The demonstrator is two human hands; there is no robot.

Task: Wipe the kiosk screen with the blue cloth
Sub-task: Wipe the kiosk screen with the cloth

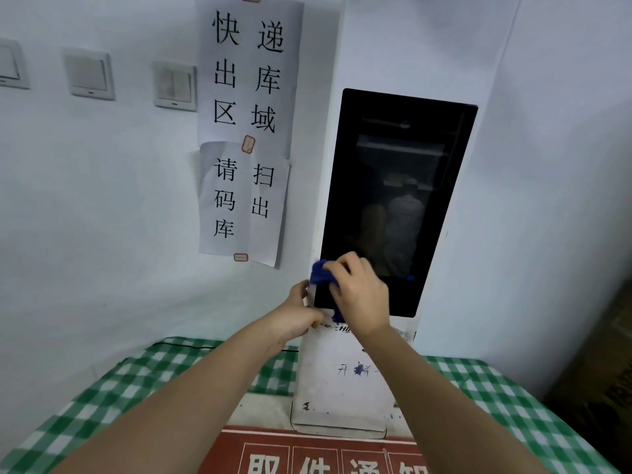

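The kiosk's tall black screen (396,186) is dark and set in a white stand (342,388). My right hand (359,292) grips the bunched blue cloth (321,270) and presses it on the screen's lower left corner. My left hand (297,316) holds the kiosk's left edge just below that corner, its fingers curled round the side of the white casing.
The stand sits on a table under a green and white checked cloth (143,381), with a red sign (307,453) at the front edge. Paper notices (246,131) and three wall switches (89,75) are on the wall to the left. A brown box (602,371) stands at the right.
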